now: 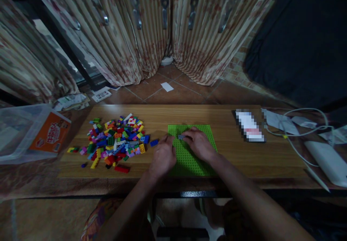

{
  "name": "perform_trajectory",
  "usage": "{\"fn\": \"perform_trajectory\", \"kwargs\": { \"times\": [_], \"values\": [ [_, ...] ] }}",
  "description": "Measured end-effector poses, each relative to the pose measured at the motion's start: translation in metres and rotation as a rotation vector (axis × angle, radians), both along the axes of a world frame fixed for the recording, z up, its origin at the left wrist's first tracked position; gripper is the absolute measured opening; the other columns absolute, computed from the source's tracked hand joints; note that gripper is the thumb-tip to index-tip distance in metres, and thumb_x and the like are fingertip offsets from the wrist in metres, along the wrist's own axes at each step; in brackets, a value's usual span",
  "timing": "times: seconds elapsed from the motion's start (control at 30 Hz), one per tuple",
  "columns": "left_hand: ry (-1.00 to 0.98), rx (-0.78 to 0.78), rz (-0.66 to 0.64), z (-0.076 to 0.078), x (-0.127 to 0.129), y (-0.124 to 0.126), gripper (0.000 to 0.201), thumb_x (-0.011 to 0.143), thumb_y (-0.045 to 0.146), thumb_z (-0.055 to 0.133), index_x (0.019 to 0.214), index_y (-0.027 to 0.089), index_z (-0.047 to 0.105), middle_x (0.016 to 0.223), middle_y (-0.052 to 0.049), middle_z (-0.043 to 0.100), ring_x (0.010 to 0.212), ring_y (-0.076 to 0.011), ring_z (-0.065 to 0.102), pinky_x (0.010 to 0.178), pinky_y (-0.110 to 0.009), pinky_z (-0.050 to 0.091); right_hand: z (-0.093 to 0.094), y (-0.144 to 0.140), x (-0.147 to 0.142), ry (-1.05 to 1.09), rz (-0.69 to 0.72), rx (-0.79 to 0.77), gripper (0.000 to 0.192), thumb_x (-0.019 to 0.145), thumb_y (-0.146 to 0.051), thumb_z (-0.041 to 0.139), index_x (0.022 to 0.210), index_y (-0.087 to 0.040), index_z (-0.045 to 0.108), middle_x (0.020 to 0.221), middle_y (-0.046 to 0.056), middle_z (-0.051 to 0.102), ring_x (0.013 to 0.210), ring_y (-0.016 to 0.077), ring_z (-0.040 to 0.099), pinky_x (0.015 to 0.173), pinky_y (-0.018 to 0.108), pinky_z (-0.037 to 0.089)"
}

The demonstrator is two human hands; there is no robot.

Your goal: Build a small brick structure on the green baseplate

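A green studded baseplate (189, 161) lies flat on the wooden board. Over its upper left part, my right hand (199, 143) pinches a small grey-blue toy brick (180, 136) between thumb and fingers. Whether the brick touches the studs I cannot tell. My left hand (164, 154) rests at the plate's left edge with its fingers curled together; what they hold, if anything, is hidden. Just left of that hand sits a loose blue brick (154, 143). Farther left spreads a heap of mixed coloured bricks (114, 143).
A clear plastic bin (24, 125) with an orange label stands at the far left. On the right are a phone (249, 126) with a blurred screen, white cables (294, 150) and a white box-like device (326, 163). Curtains (130, 38) hang beyond the wooden board (157, 114).
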State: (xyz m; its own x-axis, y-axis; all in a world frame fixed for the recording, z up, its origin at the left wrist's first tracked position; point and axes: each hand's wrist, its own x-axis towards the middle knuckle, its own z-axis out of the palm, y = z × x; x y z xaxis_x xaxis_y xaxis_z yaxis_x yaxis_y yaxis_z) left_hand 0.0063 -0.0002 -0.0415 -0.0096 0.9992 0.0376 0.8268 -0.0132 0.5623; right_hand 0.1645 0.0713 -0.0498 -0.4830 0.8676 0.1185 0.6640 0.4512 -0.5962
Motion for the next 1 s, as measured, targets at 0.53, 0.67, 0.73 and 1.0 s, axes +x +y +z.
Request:
{"fn": "perform_trajectory", "kwargs": {
  "times": [0.53, 0.67, 0.73, 1.0],
  "values": [
    [0.031, -0.021, -0.014, -0.0007, 0.0022, -0.0018, 0.036, 0.082, 0.013, 0.047, 0.117, 0.016, 0.056, 0.118, -0.012, 0.060, 0.110, -0.0233, 0.057, 0.098, -0.037, 0.047, -0.0006, 0.0023, 0.0070, -0.081, 0.026, 0.019, 0.018, 0.086, -0.018, 0.056, 0.092, -0.022, 0.072, 0.088, 0.005, 0.063, 0.082, 0.0183, 0.058, 0.080, 0.031, 0.044],
    [0.047, 0.000, -0.017, -0.0036, 0.0023, -0.0025, 0.035, 0.083, 0.015, 0.048, 0.117, 0.020, 0.055, 0.117, -0.010, 0.060, 0.109, -0.0241, 0.057, 0.097, -0.038, 0.047, -0.0007, 0.0046, 0.0067, -0.074, 0.026, 0.017, 0.019, 0.087, -0.017, 0.055, 0.091, -0.022, 0.073, 0.088, 0.005, 0.064, 0.082, 0.0185, 0.058, 0.081, 0.032, 0.044],
    [0.046, 0.010, -0.023, -0.0045, 0.0021, -0.0023, 0.034, 0.083, 0.015, 0.048, 0.115, 0.021, 0.056, 0.116, -0.010, 0.060, 0.108, -0.0239, 0.057, 0.096, -0.037, 0.048, 0.0002, 0.0056, 0.0065, -0.080, 0.032, 0.013, 0.019, 0.086, -0.017, 0.055, 0.090, -0.022, 0.073, 0.089, 0.006, 0.064, 0.082, 0.0188, 0.059, 0.082, 0.032, 0.044],
    [0.047, 0.018, -0.029, -0.0048, 0.0021, -0.0026, 0.033, 0.083, 0.015, 0.049, 0.116, 0.016, 0.057, 0.116, -0.011, 0.059, 0.109, -0.0235, 0.056, 0.097, -0.036, 0.046, 0.0022, 0.0012, 0.0055, -0.121, 0.056, 0.033, 0.020, 0.088, -0.019, 0.054, 0.089, -0.022, 0.073, 0.087, 0.006, 0.063, 0.080, 0.0195, 0.058, 0.080, 0.033, 0.044]
  ]
}}
